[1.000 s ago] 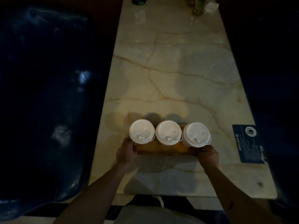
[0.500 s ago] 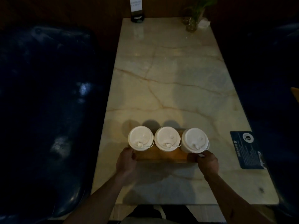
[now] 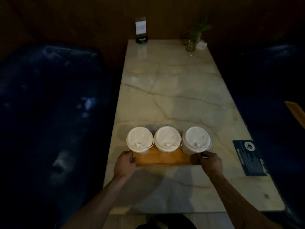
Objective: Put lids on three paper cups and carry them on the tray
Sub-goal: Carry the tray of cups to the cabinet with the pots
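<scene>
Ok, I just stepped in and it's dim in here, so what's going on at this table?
A person is holding a wooden tray by its two ends, left hand on one end and right hand on the other, over a marble table. Three white paper cups stand in a row on it, each already lidded. Whether the tray is resting on the table or lifted cannot be told.

- You are looking at three lidded paper cups: left (image 3: 140, 140), middle (image 3: 168, 140), right (image 3: 196, 140).
- You are gripping one wooden tray (image 3: 163, 157).
- You are using two hands: left hand (image 3: 125, 164), right hand (image 3: 211, 162).
- You are facing one marble table (image 3: 173, 90).
</scene>
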Motion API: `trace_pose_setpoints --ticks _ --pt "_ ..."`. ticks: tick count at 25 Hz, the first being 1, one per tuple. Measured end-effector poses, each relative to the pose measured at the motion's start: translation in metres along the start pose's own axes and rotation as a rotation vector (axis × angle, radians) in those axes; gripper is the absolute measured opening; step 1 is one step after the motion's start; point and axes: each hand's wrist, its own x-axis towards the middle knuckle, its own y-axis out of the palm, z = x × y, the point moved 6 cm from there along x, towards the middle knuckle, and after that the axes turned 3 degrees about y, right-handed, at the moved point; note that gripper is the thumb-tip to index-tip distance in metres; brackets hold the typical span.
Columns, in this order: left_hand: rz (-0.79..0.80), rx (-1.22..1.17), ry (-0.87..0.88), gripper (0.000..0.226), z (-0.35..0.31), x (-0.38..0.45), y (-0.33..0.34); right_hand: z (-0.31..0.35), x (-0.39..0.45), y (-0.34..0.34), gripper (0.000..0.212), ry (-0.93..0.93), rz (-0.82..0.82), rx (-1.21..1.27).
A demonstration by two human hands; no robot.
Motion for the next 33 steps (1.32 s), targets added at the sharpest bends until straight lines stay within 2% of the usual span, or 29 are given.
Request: trace_pose_setpoints --ticks 3,8,14,20,29,33 --pt "-0.025 -0.045 0.011 0.013 0.005 -0.007 -0.017 0.011 -0.010 -0.002 0.024 -0.016 0.031 -0.012" --pt "-0.068 -0.150 0.009 0.009 0.008 -0.024 -0.040 0.028 -0.026 -0.011 0.020 -0.067 0.052 -0.013" --pt "-0.151 -0.191 0.031 0.015 0.001 -0.060 -0.066 0.039 -0.038 -0.017 0.019 -0.114 0.130 0.052" --pt "-0.251 -0.225 -0.034 0.015 -0.004 -0.114 -0.081 0.039 -0.045 -0.019 0.033 -0.182 0.226 0.064" --pt "-0.361 -0.222 -0.151 0.028 -0.012 -0.222 -0.067 0.023 -0.061 -0.009 0.033 -0.266 0.449 0.005" --pt "-0.399 -0.220 -0.245 0.018 -0.011 -0.273 -0.050 0.018 -0.072 -0.004 0.030 -0.350 0.539 -0.057"
